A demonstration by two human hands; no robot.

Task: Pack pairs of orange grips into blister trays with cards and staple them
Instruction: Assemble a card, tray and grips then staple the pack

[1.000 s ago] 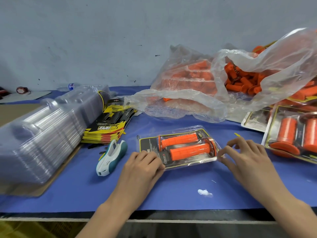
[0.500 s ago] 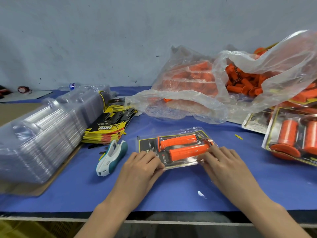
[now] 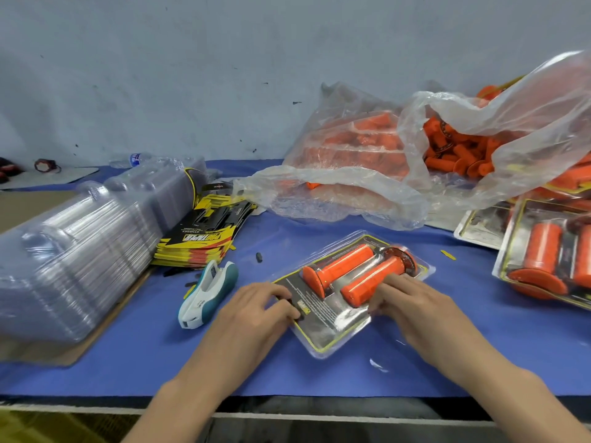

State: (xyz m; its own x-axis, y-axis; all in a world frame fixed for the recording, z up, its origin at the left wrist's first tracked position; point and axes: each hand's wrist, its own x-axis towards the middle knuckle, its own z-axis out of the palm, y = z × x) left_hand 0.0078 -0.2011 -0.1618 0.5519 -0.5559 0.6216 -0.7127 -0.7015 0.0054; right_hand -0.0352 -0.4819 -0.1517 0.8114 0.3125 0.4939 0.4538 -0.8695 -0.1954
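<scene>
A clear blister tray (image 3: 332, 327) with a black and yellow card lies at an angle on the blue table. Two orange grips (image 3: 339, 270) lie side by side in it. My left hand (image 3: 256, 311) grips the tray's left edge, fingers curled over the card. My right hand (image 3: 415, 308) presses its fingertips on the tray beside the nearer grip (image 3: 371, 282). A white and teal stapler (image 3: 208, 289) lies just left of my left hand, untouched.
A tall stack of empty clear trays (image 3: 73, 251) fills the left side, with a pile of yellow cards (image 3: 204, 238) beside it. Plastic bags of loose orange grips (image 3: 457, 148) sit at the back. Finished packs (image 3: 550, 257) lie at the right. The table's front edge (image 3: 287, 399) is close.
My right hand came in from the right and landed on the tray. The tray has turned from lying crosswise to lying diagonally, its right end now farther away.
</scene>
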